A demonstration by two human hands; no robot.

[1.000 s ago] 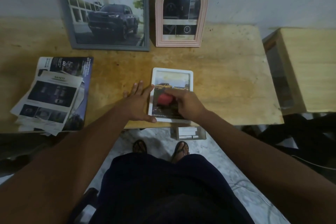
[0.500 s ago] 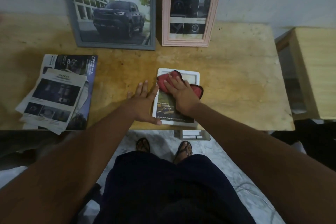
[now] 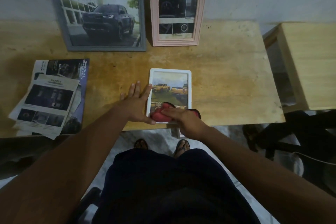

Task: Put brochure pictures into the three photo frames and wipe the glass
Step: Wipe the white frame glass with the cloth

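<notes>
White frame (image 3: 189,82), centre, holds a truck picture; the flat right hand (image 3: 183,117) presses a red cloth (image 3: 160,116) on its glass, and the spread left hand (image 3: 137,103) steadies its edge. Grey frame (image 3: 109,48) and pink frame (image 3: 154,14), above, hold pictures.

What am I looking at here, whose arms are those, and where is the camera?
There is no machine here. A person works with bare hands, and the one camera sits on their head looking down, so the arms reach in from below. The left hand lies flat on the table, against the left edge of the white frame. The right hand presses a red cloth onto that frame's glass near its bottom end, fingers flat. The frame lies flat and holds a picture of yellow trucks. At the back, a grey frame and a pink frame stand against the wall, both filled. Brochures lie on the left.
</notes>
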